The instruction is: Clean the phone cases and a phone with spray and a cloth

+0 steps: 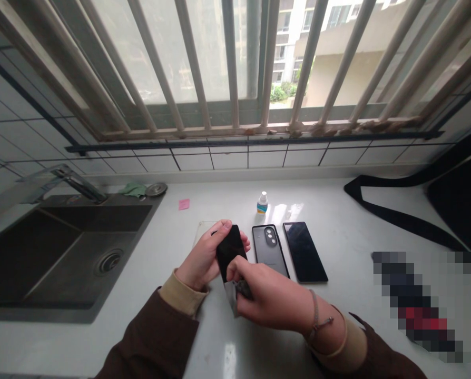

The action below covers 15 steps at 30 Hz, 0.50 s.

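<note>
Brown sleeves point(152, 337) nearest. Black phone point(231, 245) in left hand point(207, 252), left of phone case point(265, 251), long axis running near to far. Left hand wraps far half; right hand point(265, 292) over near end, curled round crumpled grey thing point(243, 288), cloth perhaps. 2nd phone point(304, 252) farther right.

A smooth white countertop point(156, 237) with a soft gloss. On it at right, a phone point(305, 252) with a glossy, glass-like black face; left of that, a smoky, see-through plastic case point(267, 255). Beyond, a smooth white plastic bottle point(262, 203). Center, a smooth black slab point(231, 243). Far left, a pink paper slip point(184, 204), a wrinkled green cloth point(135, 190), a shiny metal faucet point(83, 184) and a dull metal sink point(61, 314). Far right, a matt black fabric strap point(393, 184).
</note>
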Each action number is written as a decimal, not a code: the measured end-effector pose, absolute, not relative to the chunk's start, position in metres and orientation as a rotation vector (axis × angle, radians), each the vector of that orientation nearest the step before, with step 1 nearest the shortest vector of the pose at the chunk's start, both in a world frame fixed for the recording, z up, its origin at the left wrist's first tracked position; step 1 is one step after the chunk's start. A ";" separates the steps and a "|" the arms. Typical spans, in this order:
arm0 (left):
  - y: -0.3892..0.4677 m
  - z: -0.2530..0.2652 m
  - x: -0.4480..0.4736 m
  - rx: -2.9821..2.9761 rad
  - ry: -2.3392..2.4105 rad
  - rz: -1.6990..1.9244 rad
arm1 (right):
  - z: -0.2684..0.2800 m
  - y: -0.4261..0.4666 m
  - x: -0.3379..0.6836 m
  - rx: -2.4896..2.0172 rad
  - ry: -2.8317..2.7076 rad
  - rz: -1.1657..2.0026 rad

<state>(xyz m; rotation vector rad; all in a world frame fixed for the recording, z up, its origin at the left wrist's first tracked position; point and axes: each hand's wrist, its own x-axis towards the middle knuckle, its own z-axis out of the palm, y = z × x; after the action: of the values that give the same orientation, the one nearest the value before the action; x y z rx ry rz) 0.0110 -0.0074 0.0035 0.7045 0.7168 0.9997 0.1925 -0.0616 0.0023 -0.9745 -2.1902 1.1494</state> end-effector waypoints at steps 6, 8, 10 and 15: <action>-0.002 0.001 0.008 0.578 0.770 1.048 | 0.001 -0.050 0.194 -0.850 -1.415 1.747; 0.000 0.000 0.007 0.554 0.774 1.049 | -0.003 -0.046 0.194 -0.813 -1.134 1.853; 0.000 0.000 0.005 0.572 0.761 1.047 | -0.007 -0.042 0.195 -0.805 -0.977 1.843; -0.004 0.004 0.002 0.781 0.810 0.999 | -0.010 -0.036 0.199 -0.891 -0.914 1.546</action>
<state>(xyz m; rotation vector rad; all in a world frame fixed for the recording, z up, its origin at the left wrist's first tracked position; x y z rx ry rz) 0.0022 -0.0042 0.0035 0.7806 0.8097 0.9994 0.1988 -0.0364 -0.0098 -0.8909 -0.9145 1.5464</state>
